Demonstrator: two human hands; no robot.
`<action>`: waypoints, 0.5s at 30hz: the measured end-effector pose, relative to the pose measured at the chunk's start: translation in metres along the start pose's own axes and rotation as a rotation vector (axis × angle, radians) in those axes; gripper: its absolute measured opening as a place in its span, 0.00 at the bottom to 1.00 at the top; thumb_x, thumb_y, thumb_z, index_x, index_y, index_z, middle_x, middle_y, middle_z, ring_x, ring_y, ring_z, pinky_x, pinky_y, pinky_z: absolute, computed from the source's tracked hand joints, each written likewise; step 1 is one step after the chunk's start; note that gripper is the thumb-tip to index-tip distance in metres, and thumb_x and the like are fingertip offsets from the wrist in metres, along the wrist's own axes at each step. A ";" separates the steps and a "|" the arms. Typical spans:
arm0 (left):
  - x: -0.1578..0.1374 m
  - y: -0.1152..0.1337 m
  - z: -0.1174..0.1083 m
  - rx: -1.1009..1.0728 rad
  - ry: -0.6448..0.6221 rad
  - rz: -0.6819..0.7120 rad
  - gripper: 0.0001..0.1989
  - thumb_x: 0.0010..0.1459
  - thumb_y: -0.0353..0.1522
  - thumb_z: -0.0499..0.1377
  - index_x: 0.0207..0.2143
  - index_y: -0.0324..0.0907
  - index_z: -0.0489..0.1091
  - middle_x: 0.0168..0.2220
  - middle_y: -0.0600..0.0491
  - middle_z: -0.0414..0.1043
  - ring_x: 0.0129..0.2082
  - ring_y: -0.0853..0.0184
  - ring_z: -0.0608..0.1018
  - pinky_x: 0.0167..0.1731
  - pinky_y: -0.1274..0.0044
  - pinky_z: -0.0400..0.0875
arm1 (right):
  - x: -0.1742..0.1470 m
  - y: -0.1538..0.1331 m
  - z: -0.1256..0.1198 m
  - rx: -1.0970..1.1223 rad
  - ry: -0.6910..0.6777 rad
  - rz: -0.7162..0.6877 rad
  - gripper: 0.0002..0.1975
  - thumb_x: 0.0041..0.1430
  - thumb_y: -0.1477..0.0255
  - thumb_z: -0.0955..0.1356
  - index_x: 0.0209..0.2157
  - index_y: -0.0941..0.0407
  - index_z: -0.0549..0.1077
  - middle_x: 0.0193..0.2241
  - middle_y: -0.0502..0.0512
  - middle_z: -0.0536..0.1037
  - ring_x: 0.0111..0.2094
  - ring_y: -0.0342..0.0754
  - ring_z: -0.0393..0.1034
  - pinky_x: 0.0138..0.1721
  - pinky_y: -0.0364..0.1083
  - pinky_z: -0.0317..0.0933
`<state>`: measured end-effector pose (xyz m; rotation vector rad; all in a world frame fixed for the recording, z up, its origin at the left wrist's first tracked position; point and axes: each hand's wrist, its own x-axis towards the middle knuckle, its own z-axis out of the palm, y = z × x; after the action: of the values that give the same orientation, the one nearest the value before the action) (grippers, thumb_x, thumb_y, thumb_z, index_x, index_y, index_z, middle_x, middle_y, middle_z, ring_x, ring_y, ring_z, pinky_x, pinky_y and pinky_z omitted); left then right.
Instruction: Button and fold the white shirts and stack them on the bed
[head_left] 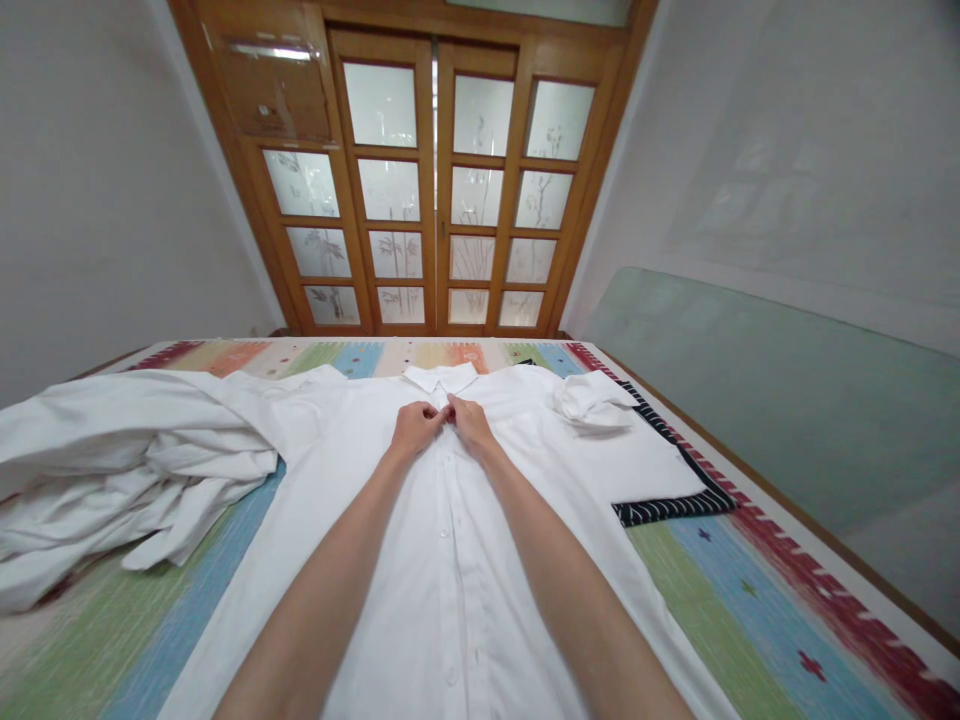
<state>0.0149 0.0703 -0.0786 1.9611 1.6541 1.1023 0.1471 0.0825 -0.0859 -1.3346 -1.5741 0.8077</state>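
Observation:
A white button-up shirt [390,560] lies front side up, its collar [440,378] at the far end. The button placket runs down the middle, with several buttons showing below my hands. Just under the collar, my left hand [418,428] pinches the placket between thumb and fingers. My right hand [469,420] closes on the same spot from the other side, and the fingertips of both nearly meet. Whatever button or buttonhole lies between them is hidden by the fingers.
Crumpled white cloth [150,460] is heaped on the left. At right lie a bunched white piece [592,402] and a dark striped edge [675,508]. A colourful striped cover [720,580] lies beneath. Wooden glazed doors [435,240] stand beyond; a pale green panel [750,350] leans at right.

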 end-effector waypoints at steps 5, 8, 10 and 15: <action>0.001 -0.002 0.002 -0.008 -0.001 0.002 0.12 0.53 0.38 0.60 0.23 0.40 0.75 0.25 0.50 0.78 0.27 0.66 0.77 0.31 0.77 0.66 | 0.000 0.001 0.000 0.003 0.006 -0.016 0.25 0.66 0.64 0.57 0.20 0.56 0.73 0.22 0.51 0.74 0.29 0.44 0.68 0.36 0.41 0.57; 0.000 -0.003 0.002 -0.035 -0.005 0.022 0.12 0.54 0.38 0.59 0.22 0.40 0.74 0.23 0.51 0.77 0.26 0.67 0.77 0.31 0.77 0.66 | 0.000 0.003 0.000 -0.039 -0.003 -0.031 0.25 0.66 0.64 0.57 0.20 0.56 0.73 0.21 0.52 0.73 0.29 0.45 0.67 0.37 0.42 0.57; 0.000 -0.004 0.002 -0.054 -0.009 0.020 0.12 0.54 0.37 0.59 0.22 0.40 0.74 0.22 0.51 0.77 0.26 0.67 0.77 0.31 0.77 0.67 | 0.000 0.003 0.000 -0.061 -0.003 -0.043 0.24 0.66 0.65 0.57 0.21 0.56 0.74 0.21 0.52 0.73 0.29 0.45 0.67 0.36 0.42 0.57; -0.001 -0.004 0.000 -0.062 -0.008 0.013 0.08 0.51 0.32 0.59 0.23 0.39 0.75 0.23 0.52 0.77 0.26 0.67 0.77 0.32 0.77 0.67 | -0.001 0.002 -0.001 -0.086 0.003 -0.056 0.22 0.66 0.67 0.57 0.25 0.56 0.77 0.23 0.52 0.75 0.30 0.45 0.68 0.35 0.42 0.56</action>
<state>0.0117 0.0707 -0.0819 1.9371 1.5862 1.1356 0.1485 0.0817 -0.0876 -1.3453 -1.6529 0.7103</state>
